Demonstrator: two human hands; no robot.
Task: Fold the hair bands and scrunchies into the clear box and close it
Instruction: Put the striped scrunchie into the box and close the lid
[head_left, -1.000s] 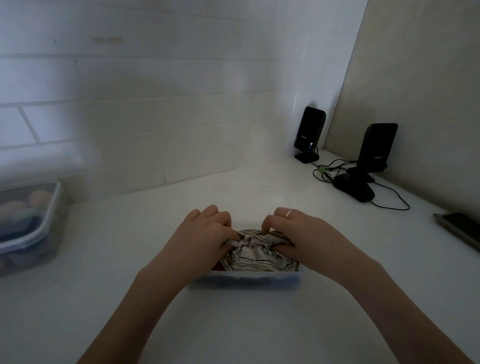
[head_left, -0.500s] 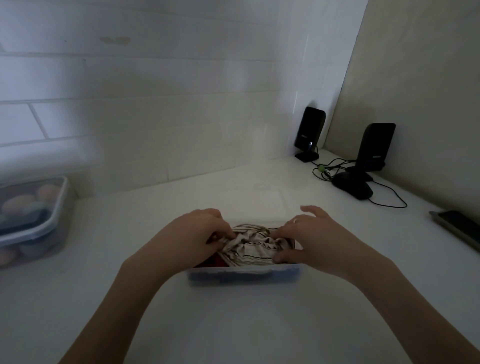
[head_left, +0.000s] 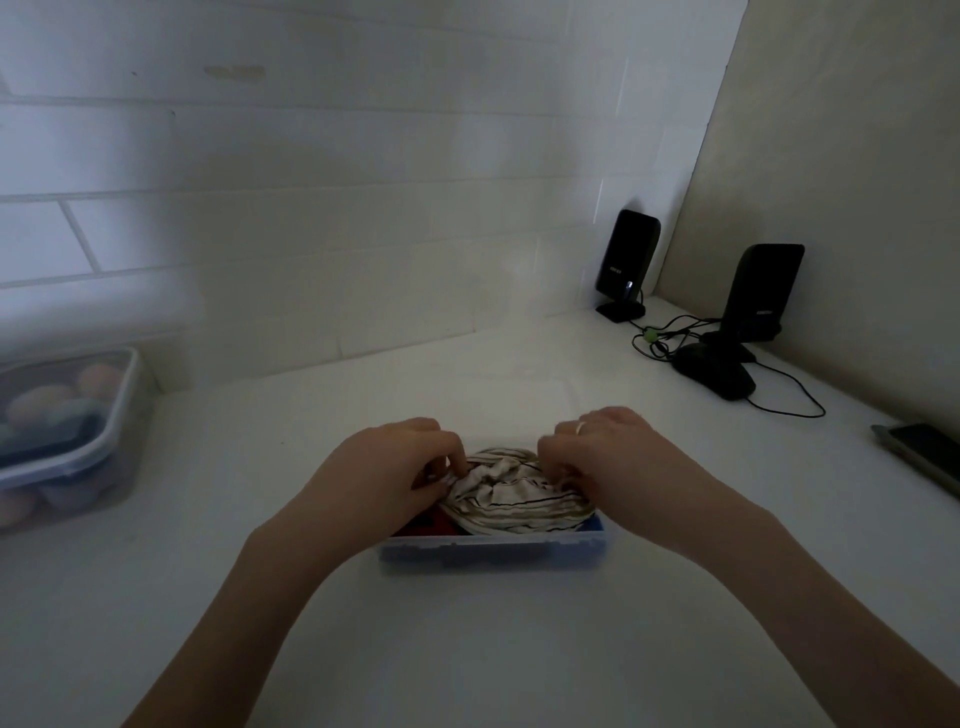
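A small clear box (head_left: 493, 551) with a bluish front wall sits on the white counter in front of me, open on top. A cream hair band with thin dark stripes (head_left: 514, 499) is bunched up in it and bulges above the rim. Something red (head_left: 431, 522) shows under it at the left. My left hand (head_left: 384, 483) presses its curled fingertips on the band's left side. My right hand (head_left: 618, 467), with a ring on one finger, pinches and pushes the band's right side. Just behind the box lies a faint clear flat sheet (head_left: 519, 400), possibly the lid.
A larger lidded clear container (head_left: 111, 415) with coloured round items stands at the far left. Two black speakers (head_left: 626, 265) (head_left: 761, 296), a black mouse (head_left: 714, 371) and tangled cables occupy the back right corner. A dark flat device (head_left: 919, 452) lies at the right edge. A tiled wall is behind.
Both hands stayed on the striped band, kneading it down into the box. My right fingers, spread half a second ago, have curled back onto the fabric. The view shifted slightly.
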